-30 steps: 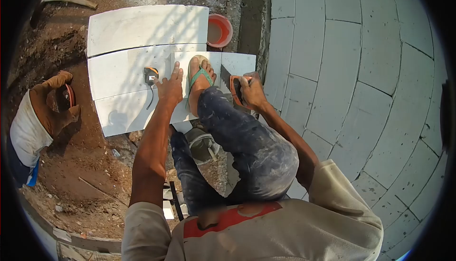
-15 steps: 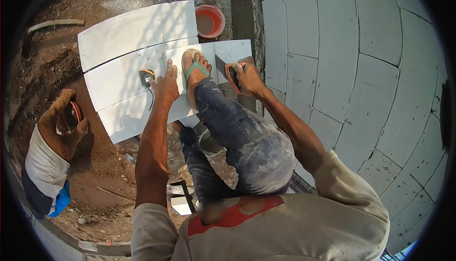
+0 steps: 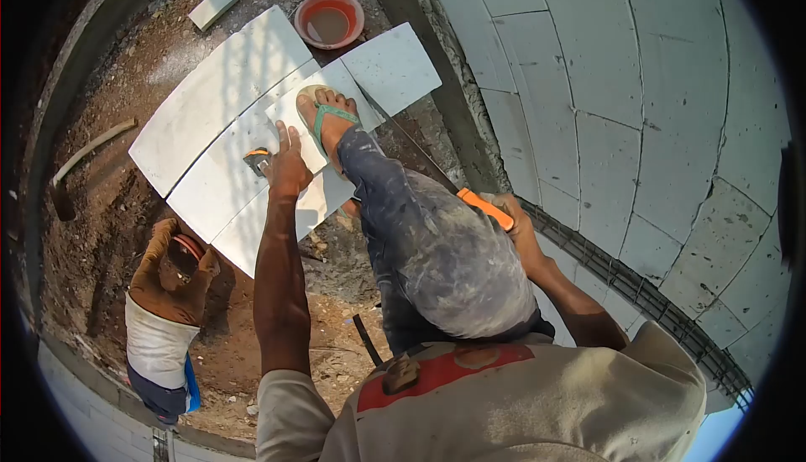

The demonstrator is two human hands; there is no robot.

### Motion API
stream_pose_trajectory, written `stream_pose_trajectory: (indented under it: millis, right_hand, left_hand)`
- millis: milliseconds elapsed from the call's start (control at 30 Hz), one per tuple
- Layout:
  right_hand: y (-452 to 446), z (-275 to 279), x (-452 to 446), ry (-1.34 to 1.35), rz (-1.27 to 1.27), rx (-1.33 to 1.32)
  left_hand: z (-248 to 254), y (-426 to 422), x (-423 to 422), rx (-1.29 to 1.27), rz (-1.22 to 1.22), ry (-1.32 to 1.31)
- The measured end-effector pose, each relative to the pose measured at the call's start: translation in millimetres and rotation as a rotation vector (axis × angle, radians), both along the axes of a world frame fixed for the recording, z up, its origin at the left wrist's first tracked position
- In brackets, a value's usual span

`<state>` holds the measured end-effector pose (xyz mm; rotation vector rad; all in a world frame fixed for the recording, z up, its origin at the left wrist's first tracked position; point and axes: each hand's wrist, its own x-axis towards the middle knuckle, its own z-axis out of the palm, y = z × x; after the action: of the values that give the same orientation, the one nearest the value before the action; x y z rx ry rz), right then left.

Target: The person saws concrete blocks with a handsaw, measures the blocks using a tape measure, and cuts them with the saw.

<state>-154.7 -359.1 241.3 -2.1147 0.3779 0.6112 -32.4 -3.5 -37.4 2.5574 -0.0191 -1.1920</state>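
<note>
A person pressed one sandalled foot [image 3: 330,123] onto a white block [image 3: 281,110]. Their right hand [image 3: 514,225] was curled around the orange handle of a saw [image 3: 484,208], whose thin blade ran to the line between that block and a white end piece [image 3: 395,67]. Their left hand [image 3: 288,170] rested on the block's left edge, fingers outstretched, holding nothing. Just left of it lay a tape measure [image 3: 256,160]. A red bucket [image 3: 355,18] stood beyond the blocks. At far left, another person [image 3: 164,332] bent over the soil [image 3: 231,361].
</note>
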Motion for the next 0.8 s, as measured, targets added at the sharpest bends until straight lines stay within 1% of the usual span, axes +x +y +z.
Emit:
stream_pose_trajectory:
  millis: [67, 100, 133, 167, 200, 233, 267, 300, 333, 367, 400, 433, 500, 533, 600, 633, 667, 700, 733, 767, 800]
  right_hand:
    - [15.4, -70.1, 47.1, 0.020, 0.029, 0.069]
    - [37.7, -117.3, 86.0, 0.125, -0.055, 0.032]
    - [49.2, -177.4, 111.0, -0.075, 0.013, -0.100]
    - [55.5, -191.6, 122.6, -0.074, 0.000, -0.093]
    - [51.9, -194.6, 123.6, -0.042, 0.006, -0.131]
    - [50.2, -182.9, 116.4, -0.004, 0.012, -0.165]
    - [41.6, -163.3, 102.5, -0.031, 0.012, -0.053]
    - [29.0, -125.1, 64.5, -0.044, 0.011, 0.057]
    - [13.1, -89.0, 22.4, 0.063, -0.042, 0.098]
    - [10.2, -46.4, -8.4, -0.015, -0.111, 0.098]
    - [-1.1, -11.5, -33.5, 0.064, -0.084, 0.041]
    - [-0.7, -2.2, -41.6, 0.067, -0.092, 0.039]
    - [-2.8, 2.4, -47.8, -0.006, -0.005, -0.020]
    - [-0.3, -31.5, -34.5, -0.006, -0.016, 0.002]
    - [27.0, -136.8, 35.3, 0.054, -0.066, 0.067]
    - [43.7, -178.3, 72.4, 0.068, -0.020, -0.111]
    - [50.1, -195.2, 88.3, 0.065, -0.085, -0.111]
    - [46.2, -195.7, 82.7, 0.084, -0.138, -0.121]
    - [40.4, -171.1, 62.1, 0.100, -0.137, -0.125]
    - [38.9, -133.5, 60.6, 0.109, -0.109, -0.013]
    - [31.8, -107.9, 38.1, 0.135, -0.078, 0.100]
  left_hand:
    - [-3.1, -1.4, -3.0, 0.004, -0.007, -0.006]
    - [-5.2, -3.7, -2.3, 0.001, 0.011, -0.009]
    - [0.8, -3.4, 2.0, -0.005, 0.016, 0.033]
    - [0.9, 1.6, 8.0, 0.003, 0.003, 0.033]
    - [-2.8, 0.3, 7.1, 0.032, -0.005, -0.010]
    - [0.7, -2.5, -2.9, 0.065, -0.015, -0.049]
    - [-1.0, -1.0, 0.0, 0.068, -0.027, 0.005]
    - [-10.2, 1.7, 3.6, 0.095, -0.065, 0.036]
    - [-5.6, 3.7, -1.0, 0.088, -0.067, 0.041]
    - [-3.4, 1.4, 3.1, 0.076, -0.059, 0.032]
    - [-4.7, -1.3, 10.3, 0.071, -0.056, 0.019]
    - [-3.9, 0.2, 6.8, 0.055, -0.046, 0.033]
    - [-7.1, -2.2, 2.3, 0.039, -0.030, 0.049]
    - [-7.1, -3.7, 3.5, 0.045, -0.028, 0.038]
    - [-5.5, -6.2, -2.6, 0.055, -0.034, 0.042]
    - [-1.9, -6.8, -0.3, 0.074, -0.047, 0.061]
    - [-1.4, -7.4, 5.4, 0.092, -0.056, 0.070]
    - [-2.0, -10.1, -7.1, 0.085, -0.056, 0.085]
    - [-1.8, -8.0, -20.9, 0.081, -0.052, 0.093]
    - [-7.0, -4.7, 0.7, 0.081, -0.052, 0.045]
    - [-17.9, -1.4, 4.0, 0.091, -0.074, 0.071]
